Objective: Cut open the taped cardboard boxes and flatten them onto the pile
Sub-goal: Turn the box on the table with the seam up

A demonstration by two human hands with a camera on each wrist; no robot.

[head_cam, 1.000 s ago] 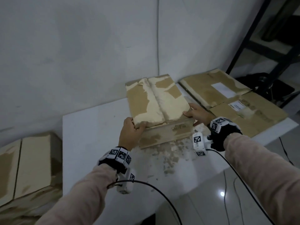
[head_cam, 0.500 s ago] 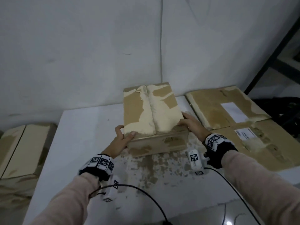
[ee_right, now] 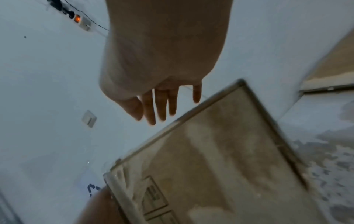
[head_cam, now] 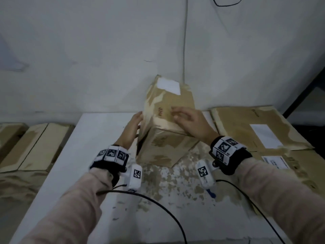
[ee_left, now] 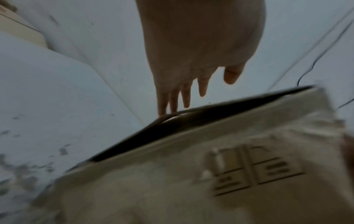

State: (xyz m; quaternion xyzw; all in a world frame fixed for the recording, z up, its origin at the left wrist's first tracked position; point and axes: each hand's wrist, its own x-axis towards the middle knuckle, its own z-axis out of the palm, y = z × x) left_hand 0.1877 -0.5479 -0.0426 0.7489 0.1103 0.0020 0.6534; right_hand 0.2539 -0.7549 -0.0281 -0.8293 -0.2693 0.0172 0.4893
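A worn brown cardboard box (head_cam: pixel 175 101) with a white label stands tipped up on one end on the white table (head_cam: pixel 91 138). My left hand (head_cam: pixel 133 125) lies flat against its left side with straight fingers. In the left wrist view the fingertips (ee_left: pixel 162 106) touch the edge of a loose flap on the box (ee_left: pixel 172 174), where a dark gap shows. My right hand (head_cam: pixel 190 122) rests with spread fingers on the box's upper face. The right wrist view shows that hand (ee_right: pixel 159 98) with straight fingers over the box (ee_right: pixel 220 159).
Flattened cardboard (head_cam: pixel 246 124) with white labels is piled at the table's right end. More closed boxes (head_cam: pixel 35 145) are stacked low on the left. Paper scraps litter the table in front of the box. A small blue object (head_cam: pixel 212 193) lies under my right wrist. The wall stands close behind.
The box lay flat with both hands gripping its near corners; it has now been tipped up onto one end, and both hands have shifted to flat contact on its sides.
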